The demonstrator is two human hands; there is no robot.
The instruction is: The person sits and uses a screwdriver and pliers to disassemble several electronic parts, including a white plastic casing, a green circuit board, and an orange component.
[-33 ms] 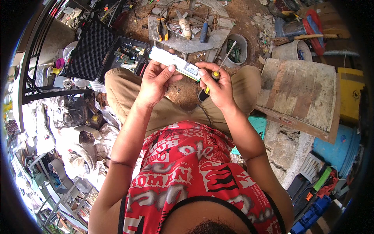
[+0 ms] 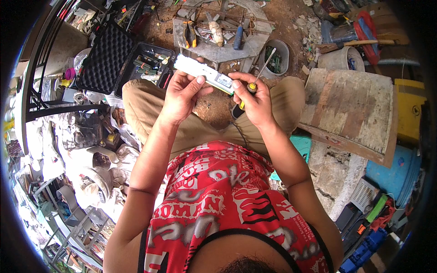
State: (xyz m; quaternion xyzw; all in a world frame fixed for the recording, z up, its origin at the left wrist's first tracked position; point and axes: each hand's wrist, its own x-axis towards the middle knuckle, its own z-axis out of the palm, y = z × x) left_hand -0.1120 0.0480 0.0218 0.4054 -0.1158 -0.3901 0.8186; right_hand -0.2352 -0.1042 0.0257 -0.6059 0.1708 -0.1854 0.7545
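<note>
A long, thin memory module with a bright silvery metal cover and a green edge is held level above my lap. My left hand pinches it near its middle, thumb on top and fingers beneath. At its right end, the thumb and forefinger of my right hand touch the module. That same hand also grips a screwdriver with a yellow and black handle. The screwdriver's shaft points up and away to the right, clear of the module.
Beyond my knees, pliers and a blue-handled screwdriver lie on a worn slab. An open black case with green boards sits at left. To the right stand a bucket holding green pieces and a wooden board.
</note>
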